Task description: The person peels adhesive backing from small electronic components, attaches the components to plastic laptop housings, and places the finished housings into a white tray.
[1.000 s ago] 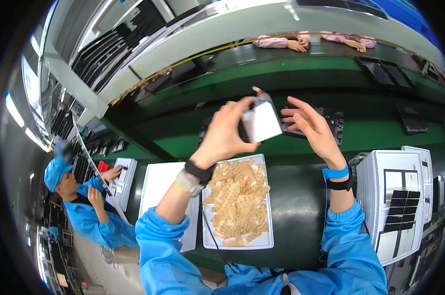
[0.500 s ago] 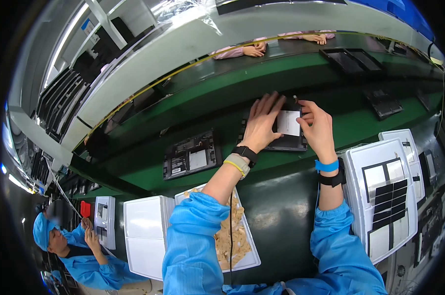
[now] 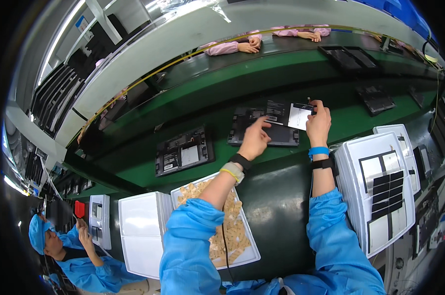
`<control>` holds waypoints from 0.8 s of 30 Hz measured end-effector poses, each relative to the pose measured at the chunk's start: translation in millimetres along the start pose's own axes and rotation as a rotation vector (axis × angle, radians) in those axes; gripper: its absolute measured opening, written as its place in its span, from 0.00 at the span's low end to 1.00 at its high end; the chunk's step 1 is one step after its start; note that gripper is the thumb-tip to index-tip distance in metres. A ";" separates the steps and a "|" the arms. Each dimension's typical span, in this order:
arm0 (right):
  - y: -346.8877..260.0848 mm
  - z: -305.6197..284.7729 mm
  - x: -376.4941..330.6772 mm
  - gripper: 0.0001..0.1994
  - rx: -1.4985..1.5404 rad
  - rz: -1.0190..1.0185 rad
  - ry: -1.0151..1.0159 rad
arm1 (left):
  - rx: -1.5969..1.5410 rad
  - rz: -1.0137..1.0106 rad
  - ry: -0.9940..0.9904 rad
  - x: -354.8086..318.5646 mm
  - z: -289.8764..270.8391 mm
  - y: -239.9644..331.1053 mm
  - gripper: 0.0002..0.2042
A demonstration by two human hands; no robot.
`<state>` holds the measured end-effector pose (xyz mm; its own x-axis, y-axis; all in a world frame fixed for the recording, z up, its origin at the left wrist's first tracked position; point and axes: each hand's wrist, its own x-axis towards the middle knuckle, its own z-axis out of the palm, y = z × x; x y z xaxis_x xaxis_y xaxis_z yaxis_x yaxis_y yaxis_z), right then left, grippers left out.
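The right hand pinched a pale sheet by its edge, laid at the upper right corner of the dark open device on the green belt. The left hand held nothing, fingers loosely curled and forefinger reaching over the device. I judged the sheet could go down crooked or crease if the belt shifted the device. Half a second earlier both hands were close together on the sheet; since then the left had drawn back.
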<state>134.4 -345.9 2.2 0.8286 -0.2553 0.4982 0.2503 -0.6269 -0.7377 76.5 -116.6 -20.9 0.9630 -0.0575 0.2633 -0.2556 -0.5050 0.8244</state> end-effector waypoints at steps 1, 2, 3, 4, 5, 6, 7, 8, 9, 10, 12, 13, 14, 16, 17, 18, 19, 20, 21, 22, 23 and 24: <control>9.5 -0.5 3.5 0.24 -0.016 0.010 -0.010 | -0.085 0.011 -0.008 3.3 -6.0 3.3 0.34; 26.0 4.4 7.9 0.23 0.044 0.010 -0.051 | -0.102 0.000 0.033 8.0 -15.7 2.7 0.35; 25.4 7.3 3.0 0.24 0.132 0.021 -0.107 | -0.118 -0.018 0.076 10.6 -28.3 -2.7 0.35; 26.5 7.9 -2.3 0.25 0.143 0.041 -0.140 | -0.003 0.030 0.113 10.7 -41.0 -8.5 0.36; 12.9 10.7 -14.1 0.25 0.164 0.061 -0.187 | 0.106 -0.017 0.089 5.9 -58.4 -23.3 0.38; 11.8 11.7 -20.9 0.26 0.148 0.012 -0.168 | 0.161 -0.046 0.115 3.2 -63.0 -24.8 0.40; 10.3 14.4 -24.8 0.25 0.136 -0.050 -0.196 | 0.216 -0.076 0.141 0.3 -66.6 -26.4 0.42; 0.1 27.2 -30.7 0.24 0.186 -0.057 -0.252 | 0.482 0.022 0.184 -3.6 -80.5 -43.1 0.50; -4.0 37.3 -33.7 0.23 0.226 -0.058 -0.305 | 0.482 0.019 0.180 -8.5 -84.5 -52.5 0.50; -5.4 43.1 -34.0 0.23 0.227 -0.054 -0.308 | 0.466 0.081 0.109 -17.4 -87.2 -61.9 0.54; -3.7 47.1 -27.2 0.22 0.246 -0.055 -0.401 | 0.485 0.098 -0.020 -29.7 -77.6 -69.2 0.61; -1.7 46.8 -23.1 0.22 0.243 -0.050 -0.400 | 0.483 0.098 -0.026 -35.5 -72.7 -72.4 0.61; 0.1 46.0 -19.9 0.22 0.263 -0.063 -0.434 | 0.510 0.020 -0.012 -42.5 -68.4 -73.2 0.61; 2.2 45.4 -14.2 0.22 0.281 -0.072 -0.467 | 0.489 -0.149 -0.017 -47.6 -66.7 -74.2 0.63; 4.1 46.8 -12.1 0.22 0.301 -0.108 -0.499 | 0.486 -0.151 -0.025 -48.5 -65.6 -62.4 0.63; 7.2 46.7 -9.6 0.22 0.317 -0.144 -0.526 | 0.555 -0.152 0.028 -48.2 -63.2 -50.9 0.64; 10.5 46.3 -6.8 0.22 0.309 -0.136 -0.521 | 0.622 -0.152 0.081 -46.1 -59.0 -42.4 0.65; 6.4 47.1 -6.5 0.22 0.323 -0.143 -0.542 | 0.679 -0.082 0.122 -43.8 -62.0 -40.3 0.67; 2.6 47.5 -7.2 0.21 0.336 -0.150 -0.561 | 0.678 -0.082 0.118 -38.6 -66.1 -38.2 0.67; 0.2 45.9 -7.1 0.21 0.333 -0.131 -0.585 | 0.681 0.016 0.042 -32.1 -70.8 -36.0 0.67; 1.4 46.8 -7.4 0.21 0.330 -0.127 -0.584 | 0.680 0.113 -0.035 -27.7 -71.6 -32.7 0.67; 2.7 47.4 -6.8 0.21 0.293 -0.169 -0.562 | 0.685 0.105 -0.044 -25.6 -67.1 -25.9 0.66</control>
<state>153.2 -311.1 -24.8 0.8814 0.3022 0.3631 0.4604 -0.3775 -0.8034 52.7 -44.2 -15.3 0.9424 -0.1634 0.2920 -0.2500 -0.9238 0.2899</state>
